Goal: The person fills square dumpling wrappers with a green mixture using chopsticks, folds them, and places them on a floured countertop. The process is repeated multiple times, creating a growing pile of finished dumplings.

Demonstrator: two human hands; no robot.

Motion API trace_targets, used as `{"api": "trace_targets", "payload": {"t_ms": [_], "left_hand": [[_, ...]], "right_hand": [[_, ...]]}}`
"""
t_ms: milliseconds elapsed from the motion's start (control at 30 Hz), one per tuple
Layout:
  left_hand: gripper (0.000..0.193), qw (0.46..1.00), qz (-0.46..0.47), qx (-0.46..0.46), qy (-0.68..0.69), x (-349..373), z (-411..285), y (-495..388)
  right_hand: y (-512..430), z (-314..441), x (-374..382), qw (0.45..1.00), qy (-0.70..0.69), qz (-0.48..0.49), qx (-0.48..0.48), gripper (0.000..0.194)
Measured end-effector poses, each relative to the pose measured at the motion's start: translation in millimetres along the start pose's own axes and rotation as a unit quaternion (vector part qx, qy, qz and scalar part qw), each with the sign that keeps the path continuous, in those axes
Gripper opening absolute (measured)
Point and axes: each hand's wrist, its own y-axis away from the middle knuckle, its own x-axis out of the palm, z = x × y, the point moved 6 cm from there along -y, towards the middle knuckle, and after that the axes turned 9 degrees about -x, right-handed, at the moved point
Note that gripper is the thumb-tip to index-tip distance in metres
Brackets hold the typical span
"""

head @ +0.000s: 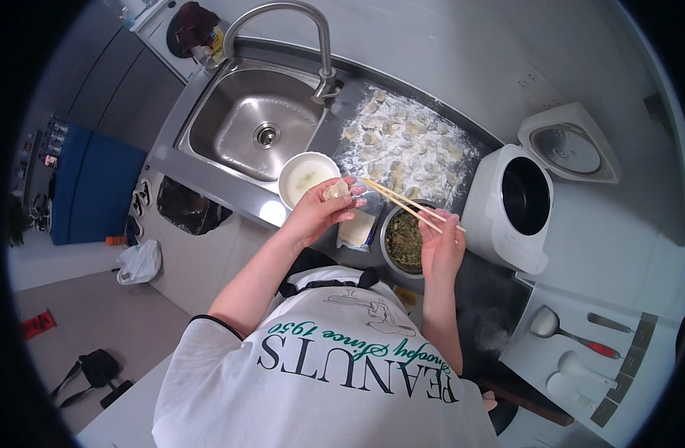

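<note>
My left hand (pixel 326 208) holds a small folded wonton (pixel 336 191) in its fingers, beside a white bowl (pixel 289 178) of cloudy liquid. A pair of wooden chopsticks (pixel 401 200) is in my right hand (pixel 444 246), their tips pointing towards the wonton. Under the chopsticks stands a metal bowl (pixel 384 246) of green chopped filling (pixel 403 241), partly hidden by my right hand. Between the two bowls lies an opened packet of pale wrappers (pixel 356 228). Beyond them, several wontons (pixel 415 127) rest on a flour-dusted patch of the dark counter (pixel 350 92).
A stainless steel sink (pixel 230 112) with a tall faucet (pixel 326 50) is at the left. To the right stands a white rice cooker (pixel 488 196), its lid (pixel 569 145) raised. A spatula (pixel 545 323) and white spoons (pixel 577 367) hang on the wall at far right.
</note>
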Motion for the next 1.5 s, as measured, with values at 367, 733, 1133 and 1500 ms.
{"api": "trace_targets", "payload": {"t_ms": [367, 733, 1133, 1500], "left_hand": [[0.019, 0.975, -0.067, 0.026, -0.212, 11, 15, -25], [0.028, 0.987, 0.012, -0.115, -0.108, 20, 45, -58], [0.060, 0.957, 0.147, -0.115, -0.221, 53, 50, -50], [0.054, 0.958, 0.103, -0.146, -0.223, 45, 51, -57]], "right_hand": [[20, 19, -46, 0.996, -0.007, -0.077, -0.036, 0.038], [46, 27, -79, 0.987, -0.016, -0.152, -0.051, 0.038], [36, 22, -70, 0.989, -0.016, -0.142, 0.024, 0.038], [33, 21, -68, 0.989, 0.014, -0.144, 0.013, 0.035]]}}
